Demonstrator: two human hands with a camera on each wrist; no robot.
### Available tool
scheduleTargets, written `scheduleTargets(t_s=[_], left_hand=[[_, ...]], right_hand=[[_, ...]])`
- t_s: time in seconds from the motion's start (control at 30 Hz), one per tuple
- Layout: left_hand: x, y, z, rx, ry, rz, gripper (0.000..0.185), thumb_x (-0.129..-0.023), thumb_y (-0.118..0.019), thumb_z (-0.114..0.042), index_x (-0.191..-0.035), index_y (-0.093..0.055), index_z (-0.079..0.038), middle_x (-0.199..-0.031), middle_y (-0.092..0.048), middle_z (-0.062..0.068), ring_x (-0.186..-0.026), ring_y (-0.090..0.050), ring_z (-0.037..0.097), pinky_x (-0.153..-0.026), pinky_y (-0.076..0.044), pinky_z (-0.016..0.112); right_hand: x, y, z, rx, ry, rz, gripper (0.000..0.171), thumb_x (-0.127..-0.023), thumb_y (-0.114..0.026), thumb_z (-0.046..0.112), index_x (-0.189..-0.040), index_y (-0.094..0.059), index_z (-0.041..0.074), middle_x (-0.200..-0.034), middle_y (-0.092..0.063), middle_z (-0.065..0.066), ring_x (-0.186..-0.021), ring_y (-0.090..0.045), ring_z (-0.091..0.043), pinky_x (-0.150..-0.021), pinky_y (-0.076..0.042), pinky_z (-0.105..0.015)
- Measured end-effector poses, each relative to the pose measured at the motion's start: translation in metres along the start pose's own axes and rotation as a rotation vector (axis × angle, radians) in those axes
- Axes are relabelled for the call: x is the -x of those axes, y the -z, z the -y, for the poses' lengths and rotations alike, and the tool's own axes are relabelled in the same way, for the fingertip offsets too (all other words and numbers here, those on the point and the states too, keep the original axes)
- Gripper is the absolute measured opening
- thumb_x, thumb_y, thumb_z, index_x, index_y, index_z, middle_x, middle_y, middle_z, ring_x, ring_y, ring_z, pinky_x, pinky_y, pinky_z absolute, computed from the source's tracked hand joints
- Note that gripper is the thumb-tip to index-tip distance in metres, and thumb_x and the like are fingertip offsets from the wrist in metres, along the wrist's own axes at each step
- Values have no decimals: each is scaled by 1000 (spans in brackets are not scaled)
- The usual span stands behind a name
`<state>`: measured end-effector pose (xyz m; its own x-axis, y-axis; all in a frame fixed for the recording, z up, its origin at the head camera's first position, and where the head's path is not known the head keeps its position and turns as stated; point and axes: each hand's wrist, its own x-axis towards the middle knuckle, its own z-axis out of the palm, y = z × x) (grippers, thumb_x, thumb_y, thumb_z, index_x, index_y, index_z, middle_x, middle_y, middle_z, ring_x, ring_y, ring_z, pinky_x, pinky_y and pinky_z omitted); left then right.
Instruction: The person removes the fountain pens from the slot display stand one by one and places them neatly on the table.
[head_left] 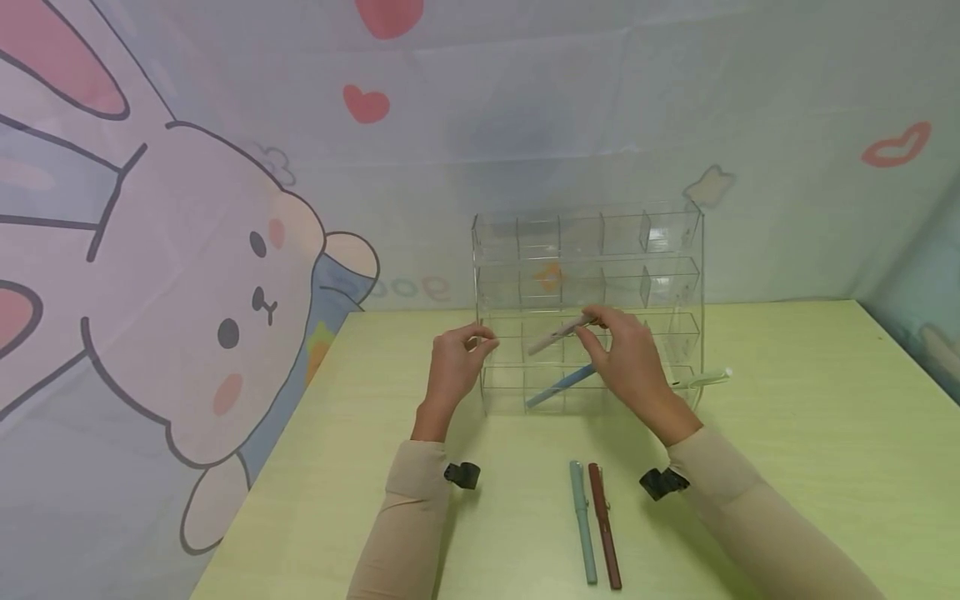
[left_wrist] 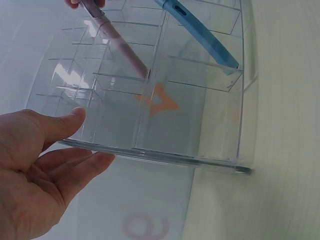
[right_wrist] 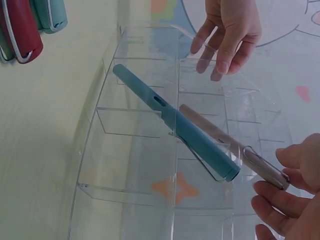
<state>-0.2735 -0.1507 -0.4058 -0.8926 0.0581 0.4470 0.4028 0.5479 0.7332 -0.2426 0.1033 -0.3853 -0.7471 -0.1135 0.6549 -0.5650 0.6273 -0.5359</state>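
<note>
A clear tiered rack (head_left: 498,379) with small compartments stands upright on the table. My left hand (head_left: 456,358) is at its left side, thumb and fingers on either side of the panel's edge, as the left wrist view shows. With thumb and fingertips my right hand (head_left: 626,350) pinches a pinkish-grey pen (right_wrist: 210,127) by its clip end. That pen slants down to the left in front of the rack's middle tiers. Below it a blue pen (left_wrist: 205,40) lies tilted across the lowest tier. At the rack's lower right a pale green pen (head_left: 708,379) sticks out.
On the table in front of the rack a light teal pen (head_left: 582,521) and a dark red pen (head_left: 605,525) lie side by side. A printed cloth (head_left: 525,108) with a rabbit and hearts hangs behind the table (head_left: 810,400).
</note>
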Motion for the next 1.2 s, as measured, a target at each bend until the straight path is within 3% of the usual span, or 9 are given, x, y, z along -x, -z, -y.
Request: scheduleTargets(t_s=[0.33, 0.57, 0.7, 1.0, 1.1, 1.2], left_hand=[[0, 0, -1, -4, -2, 2, 6, -91, -76, -12, -94, -77, -7, -111, -72, 14, -106, -69, 33, -88, -57, 38], [1, 1, -1, -5, -6, -1, 6, -91, -76, -13, -93, -77, -7, -112, -72, 14, -110, -68, 33, -89, -56, 36], [0, 1, -1, -13, -12, 2, 7, -91, -75, -13, -94, -77, -6, -113, -72, 14, -111, -67, 32, -90, -56, 36], [-1, 0, -1, -16, -1, 10, 8, -92, -75, -13, -96, -77, -6, -117, -71, 15, -107, -69, 33, -90, -56, 37], [-1, 0, 0, -12, -3, 3, 7, -91, -75, -12, -95, -77, -6, -114, -72, 14, -108, -69, 32, -90, -56, 35], [-1, 0, 1, -6, -8, -1, 6, -91, -75, -11, -94, -77, -6, -110, -73, 13, -107, -69, 31, -90, -56, 35]], right_hand=[[-5, -9, -4, -2, -16, -133, 16, -92, -73, 8, -106, -68, 0, -95, -72, -16, -88, -69, -35, -71, -55, -50], [-7, -10, -3, -85, 1, -194, 12, -90, -73, -1, -101, -67, -4, -88, -72, -16, -80, -71, -32, -70, -57, -47], [-8, -9, -3, -127, 2, -254, 11, -90, -72, -3, -99, -67, -5, -87, -72, -16, -78, -70, -28, -72, -56, -39], [-5, -2, -10, -197, 6, -354, 16, -91, -68, -3, -107, -65, -6, -92, -71, -16, -78, -68, -28, -72, -51, -16], [-4, -1, -11, -233, 3, -368, 28, -92, -68, -4, -118, -59, -8, -95, -69, -20, -81, -68, -27, -74, -50, -12], [-3, 2, -8, -280, -17, -389, 40, -92, -67, -4, -129, -51, -8, -99, -67, -21, -85, -67, -17, -76, -50, -12]])
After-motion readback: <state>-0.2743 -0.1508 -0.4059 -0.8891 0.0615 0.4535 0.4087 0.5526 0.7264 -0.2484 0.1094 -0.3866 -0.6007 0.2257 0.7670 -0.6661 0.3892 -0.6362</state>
